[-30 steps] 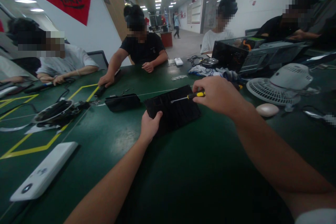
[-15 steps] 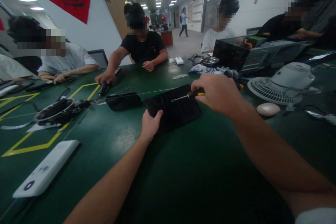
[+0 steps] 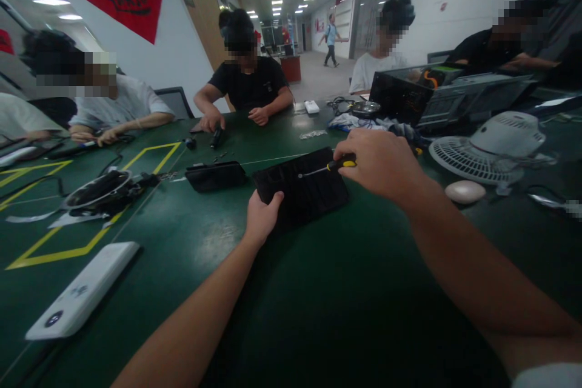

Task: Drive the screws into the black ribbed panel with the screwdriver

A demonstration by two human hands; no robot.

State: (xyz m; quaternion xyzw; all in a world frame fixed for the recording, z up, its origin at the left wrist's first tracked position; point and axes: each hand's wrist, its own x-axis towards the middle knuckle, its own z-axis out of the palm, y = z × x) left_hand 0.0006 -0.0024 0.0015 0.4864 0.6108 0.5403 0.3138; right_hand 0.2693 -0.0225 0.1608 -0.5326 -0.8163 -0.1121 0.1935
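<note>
My left hand (image 3: 264,215) grips the near left edge of a flat black rectangular panel (image 3: 318,194), thumb on top and fingers underneath. Ridges or slots cross the panel's face, too dark to make out in detail. In my right hand (image 3: 377,160) is a screwdriver (image 3: 341,163) with a black and yellow handle, held in closed fingers above the panel's right side. Its thin metal shaft points left across the panel. A small silvery spot shows at the tip; whether the tip touches the panel I cannot tell. Left of the panel lies a black case (image 3: 216,176).
A white power bank-like box (image 3: 82,291) lies front left, near bundled black cables (image 3: 102,191). On the right are a grey fan (image 3: 491,145), a pale oval object (image 3: 465,191) and an opened computer case (image 3: 454,97). Opposite, a co-worker's hand (image 3: 213,121) holds a dark object.
The co-worker opposite has drawn a hand and the dark object back toward themselves. A person walking behind has moved right. My hands keep nearly the same pose on panel and screwdriver.
</note>
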